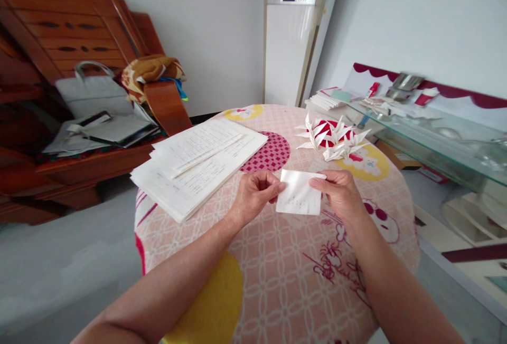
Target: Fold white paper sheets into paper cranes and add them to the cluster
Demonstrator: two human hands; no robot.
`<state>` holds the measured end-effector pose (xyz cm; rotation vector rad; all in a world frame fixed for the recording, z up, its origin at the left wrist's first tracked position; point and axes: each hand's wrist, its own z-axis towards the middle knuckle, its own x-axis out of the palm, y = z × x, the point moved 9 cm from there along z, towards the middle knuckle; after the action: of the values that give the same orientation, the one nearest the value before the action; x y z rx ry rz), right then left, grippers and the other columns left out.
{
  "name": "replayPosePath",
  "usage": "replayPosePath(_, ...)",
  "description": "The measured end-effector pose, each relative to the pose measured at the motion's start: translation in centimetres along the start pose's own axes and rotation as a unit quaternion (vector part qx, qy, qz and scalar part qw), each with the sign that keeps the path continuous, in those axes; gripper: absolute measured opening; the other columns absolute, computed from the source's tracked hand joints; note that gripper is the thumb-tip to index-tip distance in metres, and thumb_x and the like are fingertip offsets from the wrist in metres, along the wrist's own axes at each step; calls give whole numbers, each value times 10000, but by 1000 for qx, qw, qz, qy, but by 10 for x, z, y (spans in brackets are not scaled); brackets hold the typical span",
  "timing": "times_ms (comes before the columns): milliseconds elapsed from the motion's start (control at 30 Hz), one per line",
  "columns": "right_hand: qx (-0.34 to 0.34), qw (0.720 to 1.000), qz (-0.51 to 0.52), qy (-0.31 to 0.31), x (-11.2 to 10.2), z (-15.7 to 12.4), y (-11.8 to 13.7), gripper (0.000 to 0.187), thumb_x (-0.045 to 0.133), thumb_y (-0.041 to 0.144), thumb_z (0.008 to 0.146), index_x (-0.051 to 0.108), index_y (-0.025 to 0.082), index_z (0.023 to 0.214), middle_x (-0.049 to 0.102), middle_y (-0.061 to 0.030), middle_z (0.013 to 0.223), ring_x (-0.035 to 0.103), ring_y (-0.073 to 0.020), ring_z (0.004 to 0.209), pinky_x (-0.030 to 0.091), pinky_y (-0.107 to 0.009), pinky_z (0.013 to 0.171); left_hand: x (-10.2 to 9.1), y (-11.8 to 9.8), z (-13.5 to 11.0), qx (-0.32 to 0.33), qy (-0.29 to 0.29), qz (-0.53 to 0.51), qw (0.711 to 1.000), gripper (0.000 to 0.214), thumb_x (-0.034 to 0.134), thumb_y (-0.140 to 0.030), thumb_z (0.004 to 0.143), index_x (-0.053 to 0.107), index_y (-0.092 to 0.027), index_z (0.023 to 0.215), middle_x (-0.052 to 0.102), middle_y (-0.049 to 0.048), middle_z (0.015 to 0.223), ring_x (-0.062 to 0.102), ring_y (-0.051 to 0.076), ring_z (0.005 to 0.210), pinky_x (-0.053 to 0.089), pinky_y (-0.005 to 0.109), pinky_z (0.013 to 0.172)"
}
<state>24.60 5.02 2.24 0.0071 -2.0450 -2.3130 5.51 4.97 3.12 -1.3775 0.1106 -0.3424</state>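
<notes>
A small squarish piece of folded white paper, with faint print on its lower part, is held up over the table between my two hands. My left hand pinches its left edge between thumb and forefinger. At the upper right corner, my right hand grips it with the thumb on the near face. Several folded paper cranes stand behind the right hand. Left of my hands lies a thick stack of printed sheets, its upper sheets slightly askew.
A patterned pink cloth covers the round table. Right of it stands a glass shelf with cups and papers. A carved wooden chair at the left holds a grey bag. A tall white air conditioner stands behind.
</notes>
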Motion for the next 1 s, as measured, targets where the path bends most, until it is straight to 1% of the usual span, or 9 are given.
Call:
replayPosePath(233,28,1000,-4,-3,-1,1,-7,281,827,372,670,679,149,584,566,19,511,478,-99,471,347,-221,452,3,4,3,-21,47,45,998,312,720,-373,809,589,-136,654,576,-17,538,512,68,478,409,183,481)
replayPosePath(300,73,997,-28,1,2,2,-19,299,813,385,661,658,145,573,569,15,498,466,-93,436,323,-214,420,-1,13,5,-45,62,95,993,279,682,-329,818,585,-137,640,573,-17,525,515,73,462,406,185,467)
replayPosePath(400,146,986,-73,15,7,2,-42,270,783,371,636,644,145,586,594,2,502,492,-103,416,331,-210,395,-10,29,12,-64,72,243,965,236,654,-250,804,602,-132,605,571,-17,489,499,74,434,372,182,442)
replayPosePath(467,179,978,-103,32,11,3,-56,224,746,344,635,644,148,601,609,-6,509,526,-118,427,352,-212,394,-16,25,16,-7,47,333,942,133,661,-196,785,659,-131,669,616,-13,543,526,79,483,394,182,477)
replayPosePath(533,191,969,-151,42,12,5,-66,182,704,309,650,639,149,592,602,-5,501,529,-119,427,355,-212,396,-9,16,14,82,52,381,919,65,652,-155,796,704,-138,760,684,14,674,585,99,585,452,198,551)
replayPosePath(700,158,953,-254,38,9,13,-67,262,686,304,666,536,173,495,455,49,415,434,-92,389,280,-216,388,30,-2,-12,279,146,421,850,198,542,-166,933,739,-156,915,733,96,973,680,175,894,549,290,784)
replayPosePath(767,145,947,-283,42,8,14,-66,285,667,310,687,510,180,488,409,61,410,408,-89,394,252,-222,396,40,0,-19,300,176,437,829,233,509,-192,968,740,-163,953,737,100,1014,683,190,946,553,308,822)
replayPosePath(900,92,928,-357,60,12,18,-59,358,657,296,712,442,182,450,324,68,428,352,-77,439,201,-236,439,53,18,-24,256,267,463,806,258,481,-228,995,734,-175,997,738,88,1063,686,198,985,549,309,861)
replayPosePath(1000,59,901,-426,52,12,20,-50,393,678,270,715,420,179,434,318,64,440,345,-79,468,194,-250,468,54,29,-25,236,294,476,795,274,457,-245,1007,721,-192,1057,722,89,1129,673,210,1058,538,327,922)
